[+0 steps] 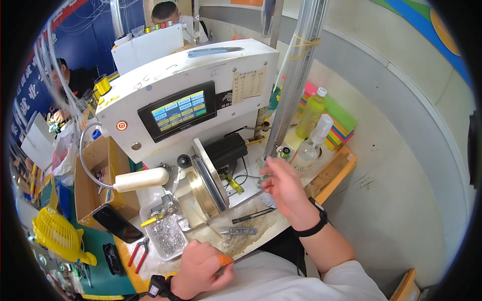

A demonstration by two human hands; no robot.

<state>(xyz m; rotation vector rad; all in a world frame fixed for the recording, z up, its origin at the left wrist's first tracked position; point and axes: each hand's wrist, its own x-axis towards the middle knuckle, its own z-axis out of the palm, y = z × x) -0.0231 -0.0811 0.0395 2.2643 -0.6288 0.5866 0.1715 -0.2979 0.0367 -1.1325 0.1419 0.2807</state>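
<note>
My left hand (201, 268) is curled near the bench's front edge, with an orange cot on one fingertip; whether it grips anything I cannot tell. It sits just right of a clear tray of small metal parts (168, 238). My right hand (285, 188), a black band on its wrist, is raised with fingers spread and empty, close to a clear spray bottle (311, 145) and a small clear cup (263, 163). Between both hands stands a white machine (186, 85) with a lit touchscreen (178, 111), a round metal disc (208, 180) and a cream lever handle (141, 179).
Metal tweezers (238, 231) and a black pen (252, 215) lie on the bench. Red pliers (138, 252), a black phone (117, 223), a cardboard box (100, 173) and a yellow fan (57, 236) sit left. A green bottle (311, 113) stands far right. Other people work behind.
</note>
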